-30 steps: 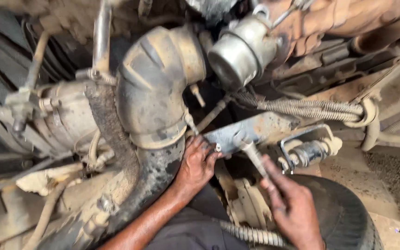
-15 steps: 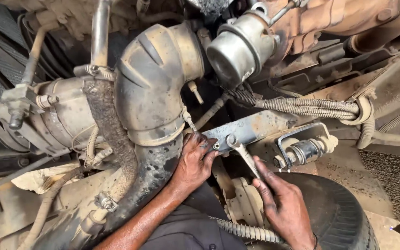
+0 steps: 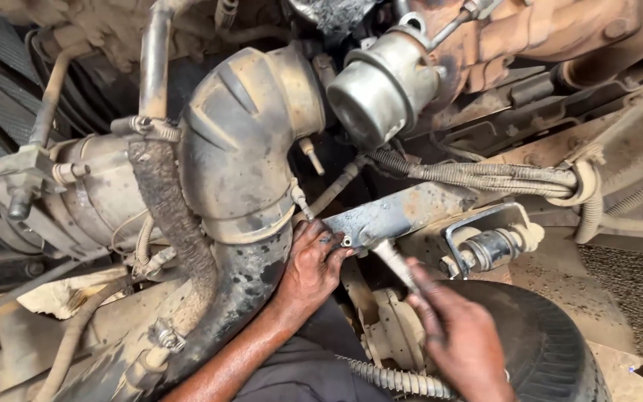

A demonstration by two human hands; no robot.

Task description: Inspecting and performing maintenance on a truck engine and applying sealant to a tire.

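Observation:
I look into a dusty engine bay. My left hand (image 3: pixel 312 266) rests with its fingertips on the near end of a flat metal bracket (image 3: pixel 411 212), at a small bolt there. My right hand (image 3: pixel 459 335) grips the handle of a metal wrench (image 3: pixel 394 260) whose head sits on that bracket end, right beside my left fingers. Both hands are smeared with black grease. A large dusty elbow pipe (image 3: pixel 243 141) curves down just left of my left hand.
A round metal canister (image 3: pixel 377 93) hangs above the bracket. Corrugated cables (image 3: pixel 485 175) run to the right above it. A black tyre (image 3: pixel 545 350) lies under my right hand. A rough black hose (image 3: pixel 169 216) and a tan housing (image 3: pixel 91 193) fill the left side.
My right hand has drawn the wrench handle slightly down and toward me. My left hand has stayed on the bracket end. The view has shifted a little.

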